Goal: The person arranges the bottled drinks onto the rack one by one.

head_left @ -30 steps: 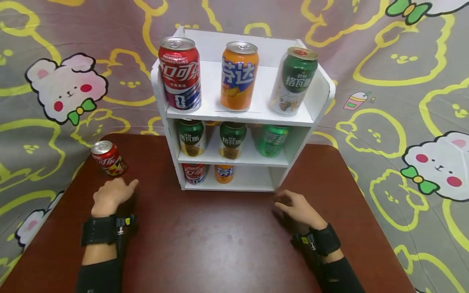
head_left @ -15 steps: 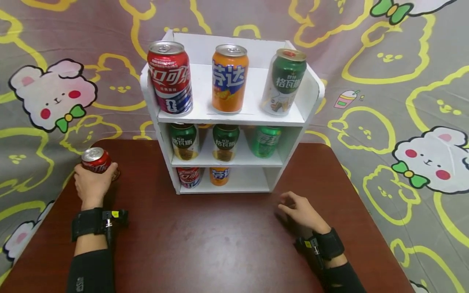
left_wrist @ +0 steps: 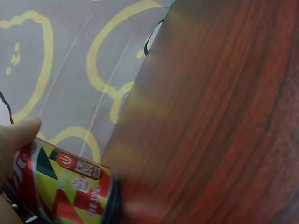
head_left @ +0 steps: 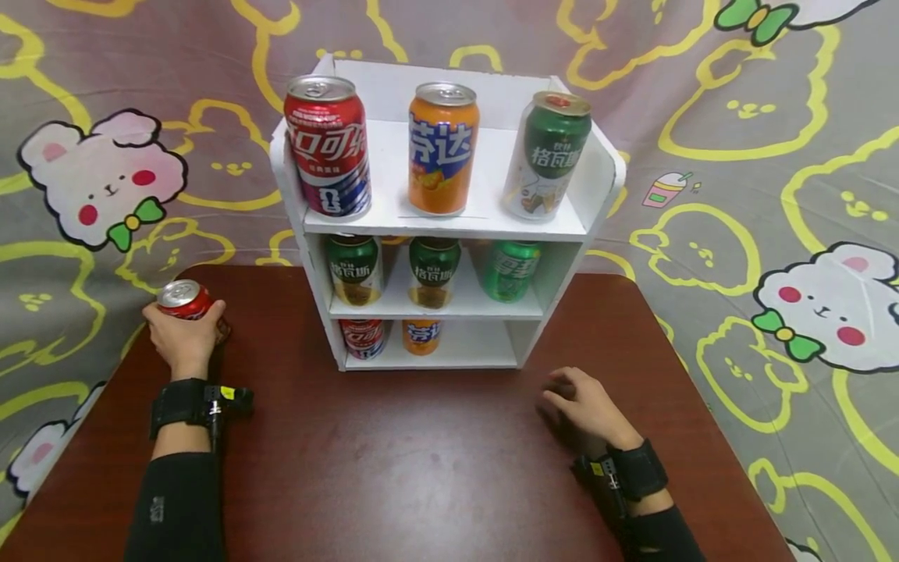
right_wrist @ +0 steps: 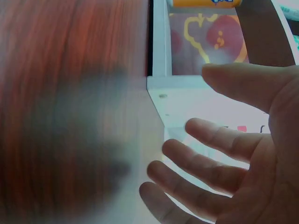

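Observation:
At the table's far left, my left hand grips a red cola can, thumb on its right side. In the left wrist view the can shows its red, yellow and green pattern, with the hand around its upper part. My right hand hovers over the table, to the right of the white shelf's lower front corner. The right wrist view has its fingers relaxed and apart, holding nothing.
On the top shelf stand a red cola can, an orange soda can and a green-and-white can. Green cans fill the middle shelf; a cola can and an orange can stand below. Patterned cloth hangs around the table.
My left hand has moved forward and left to the red cola can and closed around it. The right hand has shifted slightly right. The head view has shifted a little.

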Demonstrator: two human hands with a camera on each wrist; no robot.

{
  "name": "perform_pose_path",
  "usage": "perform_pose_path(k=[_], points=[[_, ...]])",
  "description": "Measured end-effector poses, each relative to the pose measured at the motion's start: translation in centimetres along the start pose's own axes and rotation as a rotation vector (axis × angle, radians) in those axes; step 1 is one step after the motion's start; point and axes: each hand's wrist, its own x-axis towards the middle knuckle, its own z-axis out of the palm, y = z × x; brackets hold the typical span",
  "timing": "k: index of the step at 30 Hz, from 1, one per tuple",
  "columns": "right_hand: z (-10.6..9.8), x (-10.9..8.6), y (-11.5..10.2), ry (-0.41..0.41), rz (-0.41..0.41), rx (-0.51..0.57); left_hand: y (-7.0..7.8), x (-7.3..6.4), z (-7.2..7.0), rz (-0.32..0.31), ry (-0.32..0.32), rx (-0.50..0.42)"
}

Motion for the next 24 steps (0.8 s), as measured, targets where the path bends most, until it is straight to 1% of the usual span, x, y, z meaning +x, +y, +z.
perform_pose_path(k=[4,9,13,18,22,24], points=[[-0.3,0.0,0.6,-0.011,0.016,-0.046,-0.3,0.8,0.5,-0.017,0.020,-0.109],[-0.7,-0.2,1.1,-0.042,0.045,-0.064,-0.8,1.5,1.0,-0.047,0.036,-0.186],[-1.0,-0.6,1.3,-0.039,0.063,-0.058,-1.0,1.7,1.0,-0.054,0.033,-0.184],[-1.1,-0.8,1.4,-0.025,0.064,-0.056,-1.2,1.6,0.6,-0.052,0.020,-0.162],[-1.2,-0.9,1.4,-0.013,0.078,-0.037,-1.3,1.2,0.3,-0.034,0.005,-0.131],[-1.3,-1.0,1.4,-0.012,0.081,-0.026,-1.2,0.7,0.1,-0.019,-0.010,-0.107]])
